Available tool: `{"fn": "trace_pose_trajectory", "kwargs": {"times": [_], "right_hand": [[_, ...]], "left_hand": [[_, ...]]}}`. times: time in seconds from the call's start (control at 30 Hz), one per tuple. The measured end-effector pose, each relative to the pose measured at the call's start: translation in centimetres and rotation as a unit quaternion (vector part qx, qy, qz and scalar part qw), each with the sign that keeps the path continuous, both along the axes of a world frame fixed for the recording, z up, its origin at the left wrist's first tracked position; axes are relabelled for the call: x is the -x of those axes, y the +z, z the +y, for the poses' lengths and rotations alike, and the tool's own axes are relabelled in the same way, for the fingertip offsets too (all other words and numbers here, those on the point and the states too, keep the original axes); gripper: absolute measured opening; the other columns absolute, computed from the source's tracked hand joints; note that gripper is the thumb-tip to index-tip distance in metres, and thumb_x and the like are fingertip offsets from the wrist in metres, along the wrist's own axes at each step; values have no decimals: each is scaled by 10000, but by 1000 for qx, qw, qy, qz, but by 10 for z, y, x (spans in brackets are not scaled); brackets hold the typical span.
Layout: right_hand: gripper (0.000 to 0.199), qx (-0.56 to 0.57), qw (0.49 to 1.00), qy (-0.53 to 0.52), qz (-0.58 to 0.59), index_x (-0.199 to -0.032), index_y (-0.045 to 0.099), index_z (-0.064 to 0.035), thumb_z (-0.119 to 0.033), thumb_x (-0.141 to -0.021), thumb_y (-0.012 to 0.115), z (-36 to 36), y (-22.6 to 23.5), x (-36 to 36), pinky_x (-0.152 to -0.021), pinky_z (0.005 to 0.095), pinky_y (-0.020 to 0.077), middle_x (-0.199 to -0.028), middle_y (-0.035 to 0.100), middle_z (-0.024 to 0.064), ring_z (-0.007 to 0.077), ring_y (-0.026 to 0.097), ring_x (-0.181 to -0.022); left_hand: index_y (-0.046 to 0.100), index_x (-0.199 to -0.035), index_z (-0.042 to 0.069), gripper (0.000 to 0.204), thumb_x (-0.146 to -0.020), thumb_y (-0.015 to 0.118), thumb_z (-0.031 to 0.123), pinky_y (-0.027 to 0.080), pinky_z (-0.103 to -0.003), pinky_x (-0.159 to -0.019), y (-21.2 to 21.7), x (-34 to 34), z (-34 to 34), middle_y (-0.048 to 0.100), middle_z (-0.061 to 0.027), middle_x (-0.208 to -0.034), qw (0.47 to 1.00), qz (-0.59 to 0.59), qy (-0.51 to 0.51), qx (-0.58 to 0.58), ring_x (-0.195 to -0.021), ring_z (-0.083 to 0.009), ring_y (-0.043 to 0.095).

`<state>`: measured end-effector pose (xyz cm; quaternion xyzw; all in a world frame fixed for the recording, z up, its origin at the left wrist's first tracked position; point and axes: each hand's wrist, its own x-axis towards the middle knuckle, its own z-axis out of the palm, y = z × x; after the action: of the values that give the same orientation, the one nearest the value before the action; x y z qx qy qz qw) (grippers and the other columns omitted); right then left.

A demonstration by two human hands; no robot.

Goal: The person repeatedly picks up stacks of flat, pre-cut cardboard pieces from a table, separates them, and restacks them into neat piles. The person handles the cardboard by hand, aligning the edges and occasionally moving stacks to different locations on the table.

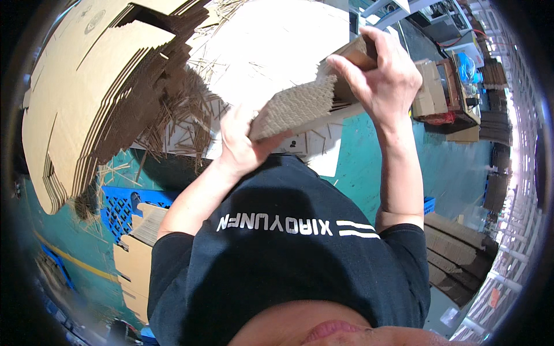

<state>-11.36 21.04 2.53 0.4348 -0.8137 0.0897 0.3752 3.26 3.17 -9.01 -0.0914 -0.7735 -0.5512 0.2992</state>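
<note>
A thick bundle of cut cardboard pieces (297, 106) is held up in front of my chest, tilted, its corrugated edges facing me. My left hand (236, 138) wraps round its lower left end. At the upper right end my right hand (386, 75) grips it, thumb on the near side and fingers over the far edge. Below the bundle lies a white tabletop (262, 40), brightly lit. To the left stands a large stack of die-cut brown cardboard sheets (75, 104) with jagged, notched edges.
Thin cardboard scraps (187, 118) litter the table beside the stack and the green floor. A blue plastic crate (118, 210) and cardboard pieces (130, 265) sit at the lower left. At the right are a cluttered wooden stand (456, 95) and bundled cardboard (459, 251).
</note>
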Motion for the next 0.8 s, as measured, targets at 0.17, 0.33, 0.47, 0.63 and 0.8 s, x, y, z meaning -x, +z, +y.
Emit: {"fn": "trace_pose_trajectory", "kwargs": {"times": [0.17, 0.33, 0.47, 0.63, 0.8], "right_hand": [[509, 6, 998, -55, -1, -1044, 593, -94, -458, -717, 736, -5, -5, 1, -592, 317, 478, -838, 584, 64, 217, 620, -725], [501, 19, 998, -53, 3, -1052, 596, -106, -440, -711, 749, -1, -1, -19, -592, 309, 477, -813, 582, 50, 210, 609, -712], [494, 17, 999, -41, -12, -1040, 608, -88, -408, -702, 772, -2, 0, -30, -595, 302, 481, -812, 596, 54, 204, 607, -710], [489, 24, 999, -36, -21, -1031, 617, -72, -372, -689, 794, 2, 1, -38, -593, 285, 490, -798, 614, 53, 181, 621, -684], [475, 36, 998, -31, -32, -1011, 622, -59, -342, -676, 806, 5, 3, -44, -578, 286, 487, -783, 614, 52, 183, 618, -680]], "left_hand": [[557, -1144, -50, 618, -790, 666, 445, 475, -413, -819, -6, -11, -5, 597, -199, -1066, 994, 49, -90, 49, -929, -329, 609], [659, -987, -23, 611, -931, 427, 540, 484, -353, -823, -30, 23, -24, 671, -135, -945, 862, -210, -349, -302, -868, -219, 640], [539, -1192, 28, 509, -852, 648, 391, 496, -194, -640, -47, 68, 10, 613, -88, -912, 745, -336, -389, -426, -822, -147, 622], [519, -1215, 40, 567, -815, 675, 411, 547, -184, -620, -75, 101, 40, 607, -66, -921, 562, -307, -499, -584, -756, -103, 618], [546, -1159, -28, 436, -906, 604, 322, 521, -150, -542, -52, 103, 63, 637, -78, -981, 497, -284, -481, -664, -706, -73, 616]]}}
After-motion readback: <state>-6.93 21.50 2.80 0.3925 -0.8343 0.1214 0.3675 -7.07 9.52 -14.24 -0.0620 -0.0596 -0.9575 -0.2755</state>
